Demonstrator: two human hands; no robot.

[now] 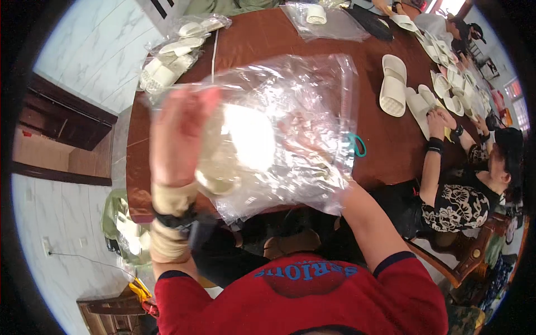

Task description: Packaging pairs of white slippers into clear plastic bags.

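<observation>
A large clear plastic bag (312,95) spreads above the front part of the table, full of creases and glare. Inside or behind its film is a cream slipper (220,178), beside a bright white patch that glare makes hard to read. My left hand (181,134), smeared by motion, is raised at the bag's left side; its finger pose is unclear. At the lower right corner my right hand (341,190) grips the bag, its fingers mostly hidden by shiny film. A teal loop (357,145) shows at the bag's right edge.
The brown table (251,39) holds bagged slippers (170,58) at the far left and another bagged slipper (316,15) at the back. Loose cream slippers (393,86) lie on the right. A co-worker's hands (438,120) handle slippers there. A wooden chair (446,262) stands lower right.
</observation>
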